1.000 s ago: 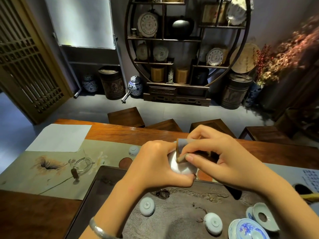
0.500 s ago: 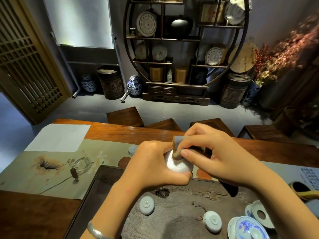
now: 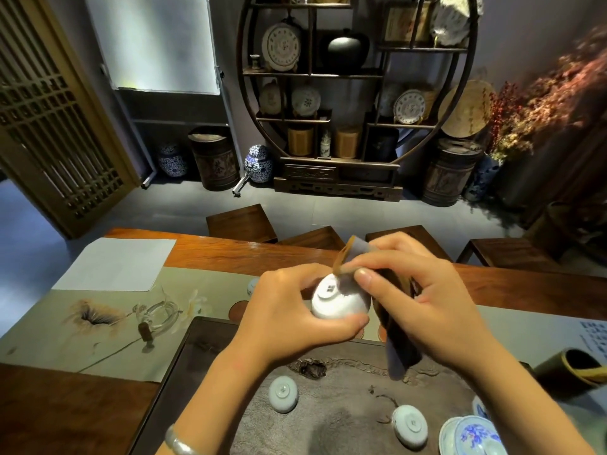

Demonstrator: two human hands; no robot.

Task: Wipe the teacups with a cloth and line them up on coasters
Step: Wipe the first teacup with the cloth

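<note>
My left hand [image 3: 289, 310] grips a white teacup [image 3: 338, 300] turned so its marked base faces me, above the far edge of the dark tea tray [image 3: 197, 356]. My right hand [image 3: 423, 290] pinches a dark grey cloth with a tan edge [image 3: 399, 349] and presses it against the cup's right side. Two more cups lie upside down on the tray, one to the left [image 3: 283, 394] and one to the right [image 3: 409, 426]. Another small cup [image 3: 252, 286] stands on the mat behind my left hand, beside a round brown coaster [image 3: 237, 309]. An orange coaster is mostly hidden under my hands.
A blue-and-white lidded bowl [image 3: 473, 436] sits at the tray's right corner. A glass pitcher [image 3: 157, 318] lies on the painted table mat [image 3: 65, 323]. A white sheet [image 3: 115, 264] is far left, a dark tube [image 3: 571, 369] far right. Wooden stools stand beyond the table.
The cup has tipped so its base now faces me. My right hand has shifted right and the cloth now hangs down beside the cup instead of bunching on top.
</note>
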